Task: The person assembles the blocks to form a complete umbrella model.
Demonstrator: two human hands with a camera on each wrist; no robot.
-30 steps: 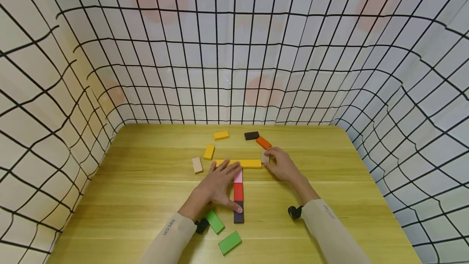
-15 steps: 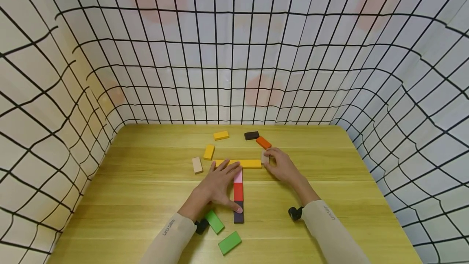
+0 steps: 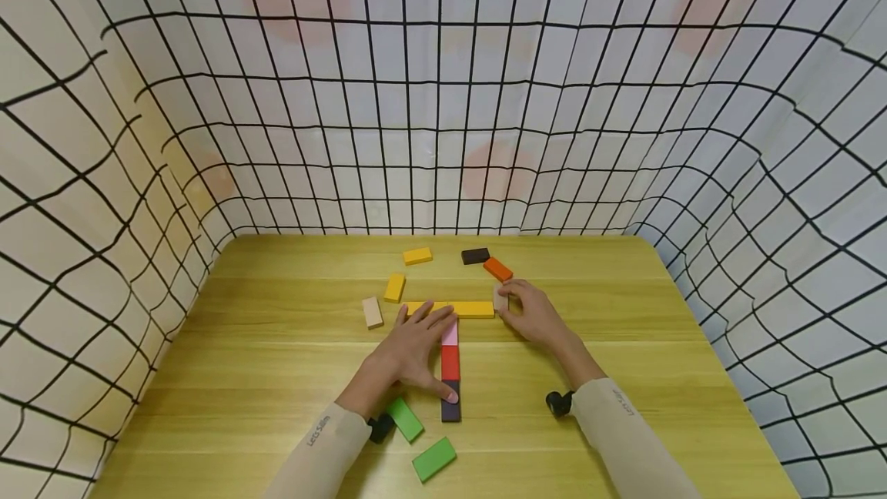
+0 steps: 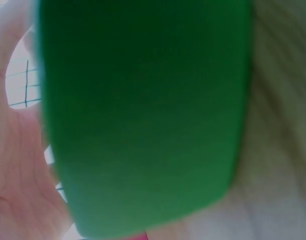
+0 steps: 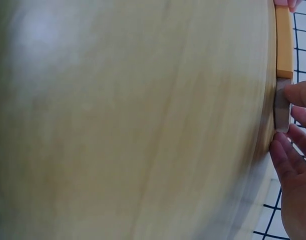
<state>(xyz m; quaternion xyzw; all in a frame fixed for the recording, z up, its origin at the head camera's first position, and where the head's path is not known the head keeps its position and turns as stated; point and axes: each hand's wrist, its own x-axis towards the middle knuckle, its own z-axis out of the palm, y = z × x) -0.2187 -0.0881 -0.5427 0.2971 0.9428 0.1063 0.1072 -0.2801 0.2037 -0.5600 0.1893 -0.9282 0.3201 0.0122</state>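
Observation:
In the head view my left hand (image 3: 409, 349) lies spread, fingertips on the row of yellow blocks (image 3: 473, 310) and thumb on a dark block (image 3: 450, 411). Between them run a pink block (image 3: 450, 333) and a red block (image 3: 450, 363), forming a stem down from the yellow row. My right hand (image 3: 537, 314) pinches a pale wooden block (image 3: 500, 298) at the row's right end. The right wrist view shows this pale block (image 5: 282, 105) against the end of a yellow block (image 5: 284, 42). A green block (image 4: 142, 120) fills much of the left wrist view.
Two green blocks (image 3: 434, 459) lie near my left wrist. Beyond the row are loose yellow blocks (image 3: 418, 256), a black block (image 3: 475, 256) and an orange block (image 3: 497, 269). Another pale block (image 3: 372, 313) lies left. Black-grid walls (image 3: 436, 129) surround the wooden table (image 3: 589, 437).

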